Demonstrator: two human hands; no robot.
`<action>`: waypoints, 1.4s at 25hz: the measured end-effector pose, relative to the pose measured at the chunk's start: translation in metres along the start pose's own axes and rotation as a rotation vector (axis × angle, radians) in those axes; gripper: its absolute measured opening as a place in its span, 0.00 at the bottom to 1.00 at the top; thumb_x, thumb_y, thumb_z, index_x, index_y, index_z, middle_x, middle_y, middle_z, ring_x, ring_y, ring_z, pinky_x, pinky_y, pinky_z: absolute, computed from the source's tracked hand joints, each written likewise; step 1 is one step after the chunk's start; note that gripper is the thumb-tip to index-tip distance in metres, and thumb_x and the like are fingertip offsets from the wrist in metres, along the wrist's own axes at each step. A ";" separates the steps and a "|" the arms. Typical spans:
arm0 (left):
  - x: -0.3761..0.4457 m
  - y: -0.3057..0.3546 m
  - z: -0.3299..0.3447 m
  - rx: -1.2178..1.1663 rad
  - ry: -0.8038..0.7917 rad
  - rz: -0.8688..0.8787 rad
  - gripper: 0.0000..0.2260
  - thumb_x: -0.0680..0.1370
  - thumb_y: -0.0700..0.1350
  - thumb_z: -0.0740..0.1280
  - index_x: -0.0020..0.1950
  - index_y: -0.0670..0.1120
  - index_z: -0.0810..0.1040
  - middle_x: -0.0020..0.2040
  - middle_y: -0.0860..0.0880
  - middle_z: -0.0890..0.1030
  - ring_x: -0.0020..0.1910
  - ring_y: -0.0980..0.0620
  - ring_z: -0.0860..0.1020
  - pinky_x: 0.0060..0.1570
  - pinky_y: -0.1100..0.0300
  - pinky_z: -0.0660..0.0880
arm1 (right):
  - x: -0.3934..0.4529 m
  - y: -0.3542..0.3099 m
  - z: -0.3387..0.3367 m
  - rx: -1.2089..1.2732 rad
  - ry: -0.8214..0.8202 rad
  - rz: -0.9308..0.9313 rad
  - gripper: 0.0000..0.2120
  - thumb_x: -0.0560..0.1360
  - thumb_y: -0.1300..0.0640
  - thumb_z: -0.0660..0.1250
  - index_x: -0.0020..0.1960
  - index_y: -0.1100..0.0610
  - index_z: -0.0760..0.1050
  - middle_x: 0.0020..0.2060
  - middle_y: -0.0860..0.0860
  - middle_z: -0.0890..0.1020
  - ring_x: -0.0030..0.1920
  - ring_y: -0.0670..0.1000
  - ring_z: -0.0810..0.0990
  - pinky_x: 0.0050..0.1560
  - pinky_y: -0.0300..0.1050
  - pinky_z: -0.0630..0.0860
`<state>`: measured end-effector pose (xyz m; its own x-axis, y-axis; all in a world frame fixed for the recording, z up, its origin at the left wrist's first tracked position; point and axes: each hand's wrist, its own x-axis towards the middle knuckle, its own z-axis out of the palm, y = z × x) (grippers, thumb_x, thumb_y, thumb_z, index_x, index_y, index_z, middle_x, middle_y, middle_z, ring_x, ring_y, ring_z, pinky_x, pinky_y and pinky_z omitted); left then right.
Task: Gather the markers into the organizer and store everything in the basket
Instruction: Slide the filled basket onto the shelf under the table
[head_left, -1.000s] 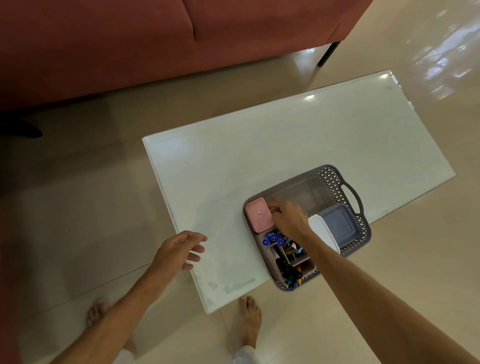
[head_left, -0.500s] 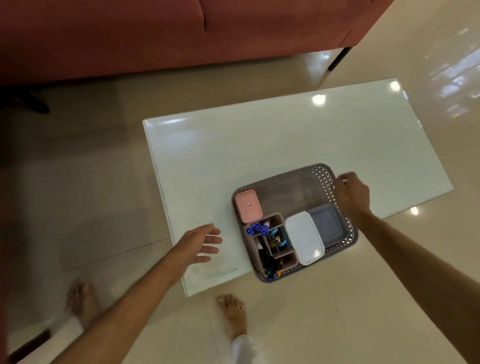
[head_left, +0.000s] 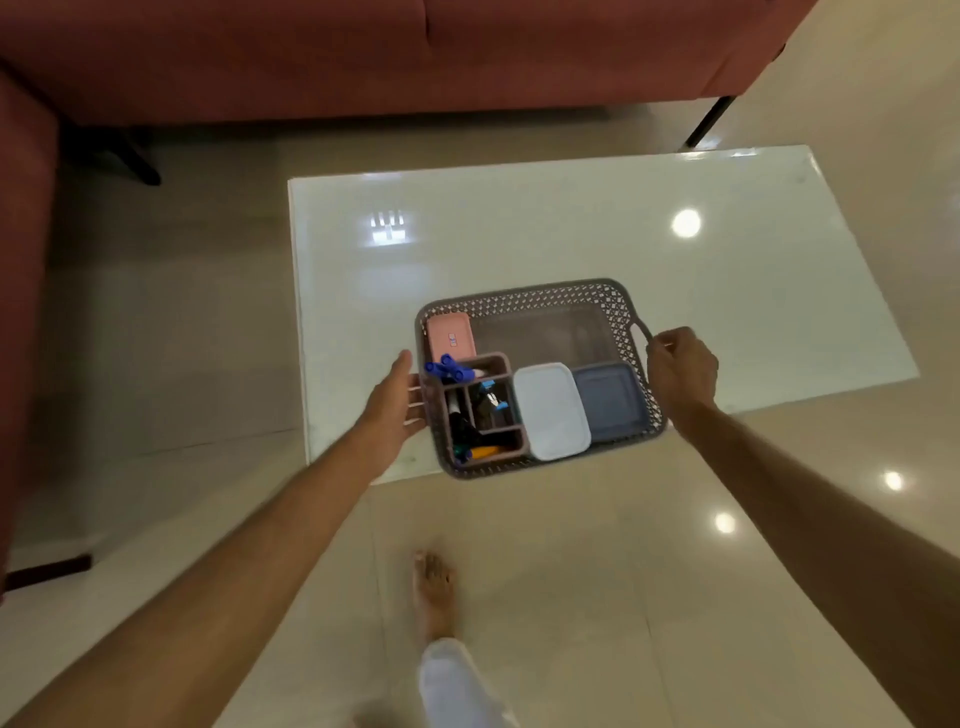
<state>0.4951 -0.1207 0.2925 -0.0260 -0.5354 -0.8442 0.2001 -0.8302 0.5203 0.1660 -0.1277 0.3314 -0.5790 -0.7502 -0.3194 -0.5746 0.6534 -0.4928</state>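
Note:
A grey perforated basket (head_left: 524, 297) sits at the near edge of the white table (head_left: 571, 234). Inside it, at the left, stands a mauve organizer (head_left: 498, 359) with markers (head_left: 448, 370) in its compartments. A pink box (head_left: 450, 335), a white lidded box (head_left: 551, 410) and a blue-grey lidded box (head_left: 609, 401) also lie in the basket. My right hand (head_left: 681, 367) grips the basket's right handle. At the basket's left end is my left hand (head_left: 390, 406), its fingers going under or behind the rim, where they are partly hidden.
A red sofa (head_left: 363, 52) runs along the back and left, with dark legs on the glossy tiled floor (head_left: 571, 545). My bare foot (head_left: 435, 592) stands below the table's near edge.
My right hand left the pink box and moved to the basket's right handle, which it now grips. My left hand came in from the table's left edge to the basket's left end.

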 end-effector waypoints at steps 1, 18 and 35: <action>-0.002 -0.004 0.002 -0.018 0.014 0.001 0.22 0.87 0.60 0.57 0.50 0.44 0.81 0.46 0.44 0.84 0.44 0.48 0.81 0.46 0.54 0.77 | 0.002 0.008 -0.009 -0.005 0.031 -0.004 0.18 0.82 0.56 0.62 0.67 0.63 0.77 0.63 0.63 0.82 0.65 0.65 0.79 0.64 0.54 0.75; -0.085 -0.226 -0.076 0.250 0.402 0.176 0.12 0.82 0.39 0.60 0.62 0.44 0.80 0.57 0.39 0.85 0.51 0.39 0.84 0.55 0.43 0.84 | -0.108 0.112 0.003 0.377 -0.714 0.041 0.36 0.84 0.32 0.52 0.80 0.56 0.67 0.74 0.55 0.74 0.73 0.57 0.73 0.74 0.56 0.67; -0.054 -0.489 -0.156 -0.013 0.357 0.075 0.10 0.83 0.36 0.65 0.51 0.40 0.86 0.45 0.43 0.88 0.37 0.50 0.87 0.42 0.54 0.81 | -0.153 0.334 0.145 0.467 -0.778 0.455 0.24 0.85 0.47 0.58 0.62 0.67 0.78 0.43 0.61 0.86 0.42 0.59 0.84 0.45 0.53 0.82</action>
<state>0.5511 0.3382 0.0634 0.3327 -0.5046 -0.7966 0.2008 -0.7875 0.5827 0.1464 0.1904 0.0979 -0.0536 -0.4074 -0.9117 -0.0132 0.9132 -0.4073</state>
